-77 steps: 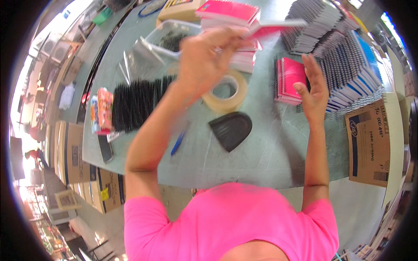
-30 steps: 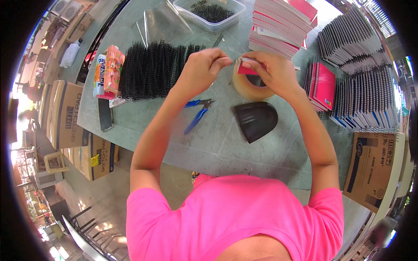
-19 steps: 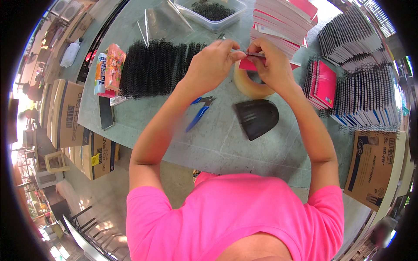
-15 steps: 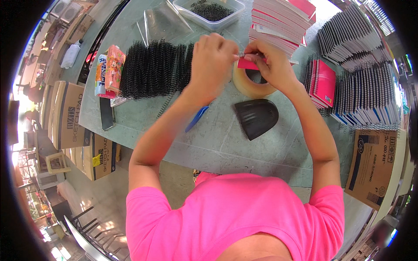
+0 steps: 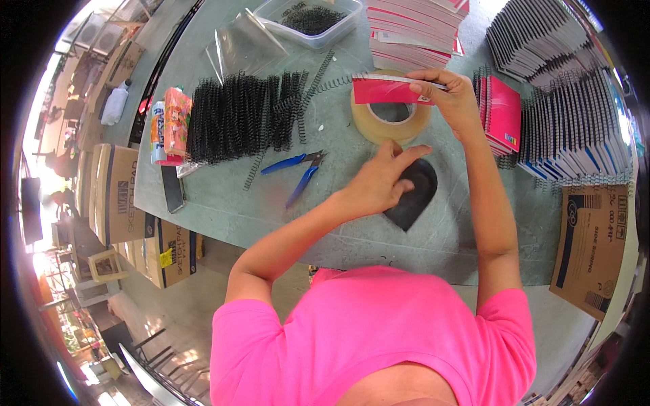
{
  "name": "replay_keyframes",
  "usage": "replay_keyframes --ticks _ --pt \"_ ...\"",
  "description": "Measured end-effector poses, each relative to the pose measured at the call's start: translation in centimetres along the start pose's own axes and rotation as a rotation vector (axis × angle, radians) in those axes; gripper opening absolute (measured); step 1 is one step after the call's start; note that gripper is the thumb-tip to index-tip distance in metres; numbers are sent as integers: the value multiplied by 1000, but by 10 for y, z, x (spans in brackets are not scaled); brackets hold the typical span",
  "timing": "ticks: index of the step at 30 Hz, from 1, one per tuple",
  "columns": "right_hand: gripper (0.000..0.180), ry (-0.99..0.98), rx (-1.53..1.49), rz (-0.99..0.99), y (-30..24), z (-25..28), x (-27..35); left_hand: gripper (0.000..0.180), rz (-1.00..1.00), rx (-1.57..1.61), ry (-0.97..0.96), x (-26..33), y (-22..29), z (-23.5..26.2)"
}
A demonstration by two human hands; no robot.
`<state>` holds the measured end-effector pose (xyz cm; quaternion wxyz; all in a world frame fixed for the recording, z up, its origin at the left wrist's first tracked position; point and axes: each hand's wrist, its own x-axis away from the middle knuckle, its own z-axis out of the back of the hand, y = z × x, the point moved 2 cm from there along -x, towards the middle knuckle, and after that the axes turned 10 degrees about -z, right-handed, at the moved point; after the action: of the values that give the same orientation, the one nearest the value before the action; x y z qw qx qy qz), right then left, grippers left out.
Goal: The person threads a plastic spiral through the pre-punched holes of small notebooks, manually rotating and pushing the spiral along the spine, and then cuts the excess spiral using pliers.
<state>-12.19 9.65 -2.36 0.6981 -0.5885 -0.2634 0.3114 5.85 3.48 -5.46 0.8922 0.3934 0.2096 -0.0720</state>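
My right hand [image 5: 448, 101] pinches a red-covered notebook [image 5: 379, 91] by its right end, holding it above a wide roll of clear tape [image 5: 365, 122]. From the notebook's left end a black spiral coil [image 5: 333, 83] sticks out toward the coil pile. My left hand [image 5: 384, 179] is empty, fingers apart, over a black rounded piece [image 5: 421, 193] that it partly covers; whether it touches the piece I cannot tell. To its left lie cutters with blue handles [image 5: 302, 177], jaws toward the tape.
A dense pile of black spiral coils [image 5: 237, 118] lies left, beside small colourful packets [image 5: 177, 122] and a phone [image 5: 172, 189]. Behind are a clear tub [image 5: 305, 34] of coils and stacked red notebooks [image 5: 413, 34]. Bound notebooks [image 5: 572, 132] stand at right, above a carton [image 5: 588, 250].
My left hand has left the notebook and come down toward me, over the black piece. The coil now trails from the notebook's left end. My right hand still grips the notebook, slightly farther right.
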Motion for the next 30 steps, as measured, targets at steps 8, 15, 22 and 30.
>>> replay_keyframes --ticks 8,15,22,30 --pt "18 -15 45 38 13 0 3 27 -10 -555 182 -35 3 95" --pt "17 109 81 8 2 -6 15 29 -32 -623 181 -37 1 91" --pt "17 107 78 74 9 -3 20 26 -111 -560 276 -49 4 95" --pt "15 107 15 114 8 -8 20 27 -144 -573 200 -56 0 86"
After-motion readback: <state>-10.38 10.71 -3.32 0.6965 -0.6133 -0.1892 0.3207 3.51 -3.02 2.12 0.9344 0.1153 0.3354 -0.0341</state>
